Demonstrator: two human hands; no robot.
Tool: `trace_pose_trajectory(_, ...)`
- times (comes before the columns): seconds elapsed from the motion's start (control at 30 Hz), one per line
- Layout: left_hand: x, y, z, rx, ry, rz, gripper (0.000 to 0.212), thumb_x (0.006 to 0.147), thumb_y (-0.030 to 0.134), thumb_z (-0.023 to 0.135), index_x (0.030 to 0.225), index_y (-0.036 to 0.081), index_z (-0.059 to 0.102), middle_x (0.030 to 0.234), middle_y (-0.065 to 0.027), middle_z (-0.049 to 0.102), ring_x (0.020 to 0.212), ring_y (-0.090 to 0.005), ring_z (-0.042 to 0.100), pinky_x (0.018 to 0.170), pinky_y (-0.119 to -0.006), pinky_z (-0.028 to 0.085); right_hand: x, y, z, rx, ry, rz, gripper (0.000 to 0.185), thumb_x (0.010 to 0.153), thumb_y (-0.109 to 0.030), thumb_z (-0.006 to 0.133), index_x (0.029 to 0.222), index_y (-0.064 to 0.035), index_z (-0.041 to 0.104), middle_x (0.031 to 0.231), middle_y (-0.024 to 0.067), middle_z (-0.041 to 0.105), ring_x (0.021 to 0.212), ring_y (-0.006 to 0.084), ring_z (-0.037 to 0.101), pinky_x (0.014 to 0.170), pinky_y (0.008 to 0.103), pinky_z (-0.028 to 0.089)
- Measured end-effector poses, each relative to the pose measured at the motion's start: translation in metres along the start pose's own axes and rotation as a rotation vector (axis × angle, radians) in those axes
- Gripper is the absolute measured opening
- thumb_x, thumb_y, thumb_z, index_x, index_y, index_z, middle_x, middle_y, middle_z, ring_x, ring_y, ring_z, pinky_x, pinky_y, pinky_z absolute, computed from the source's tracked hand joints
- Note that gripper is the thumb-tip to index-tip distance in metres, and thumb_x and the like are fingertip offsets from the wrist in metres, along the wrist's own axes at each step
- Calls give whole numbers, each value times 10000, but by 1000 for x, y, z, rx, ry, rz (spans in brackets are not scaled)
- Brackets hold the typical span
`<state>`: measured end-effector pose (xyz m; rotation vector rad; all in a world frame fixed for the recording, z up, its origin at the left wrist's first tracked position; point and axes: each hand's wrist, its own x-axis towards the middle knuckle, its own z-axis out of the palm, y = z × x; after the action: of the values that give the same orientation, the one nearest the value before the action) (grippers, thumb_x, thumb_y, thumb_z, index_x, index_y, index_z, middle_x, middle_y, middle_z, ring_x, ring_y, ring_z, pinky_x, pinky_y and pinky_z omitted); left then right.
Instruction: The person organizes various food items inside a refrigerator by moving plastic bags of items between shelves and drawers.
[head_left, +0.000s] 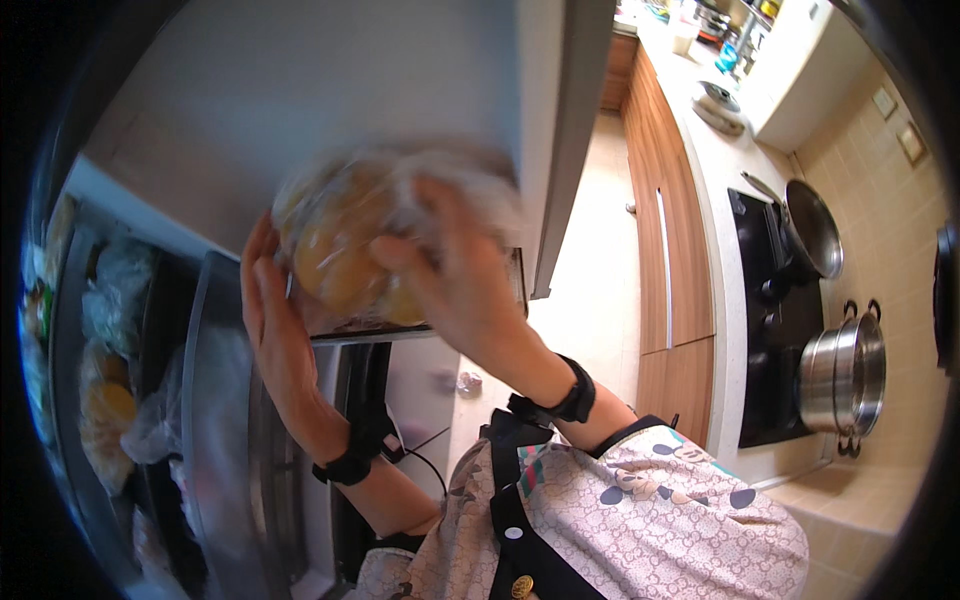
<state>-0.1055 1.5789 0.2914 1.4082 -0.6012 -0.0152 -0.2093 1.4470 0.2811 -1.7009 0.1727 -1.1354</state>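
A clear plastic bag (341, 259) of yellow-orange round items, probably food, is between my hands in front of the open refrigerator. My right hand (469, 292) grips the bag from the right, thumb and fingers apart on the crinkled, motion-blurred plastic. Along the bag's left side lies my left hand (285, 352), its fingers partly hidden behind the bag; whether it grips the bag or only rests against it is unclear. Under the bag shows the dark edge of a tray or bin (375, 335), mostly covered.
At left, a refrigerator drawer (217, 420) stands pulled out beside bagged food (109, 405). A refrigerator door (555, 150) rises ahead. On the right counter are a cooktop (772, 322), a frying pan (814, 225) and a steel steamer pot (840, 375). A small wrapped item (470, 384) lies low down.
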Motion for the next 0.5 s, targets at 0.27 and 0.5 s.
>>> trace_pose_trajectory(0.27,-2,-21,-9,56,26,-79,769,877,389,631,1459,77,238,1352,-168,430,1205,-269,467,957,-363,441,-2,-5,28,-300,-133,-270,676,809,-196,678,1339,57,342,990,251,589,871,383,613,791,456,495)
trace_pose_trajectory(0.5,-2,2,-2,72,100,-129,729,869,307,658,1424,21,281,1309,-176,469,1195,-259,471,989,-353,408,-11,-34,-11,-529,-120,-207,755,767,-322,723,1326,49,377,1067,283,542,951,403,578,788,453,507)
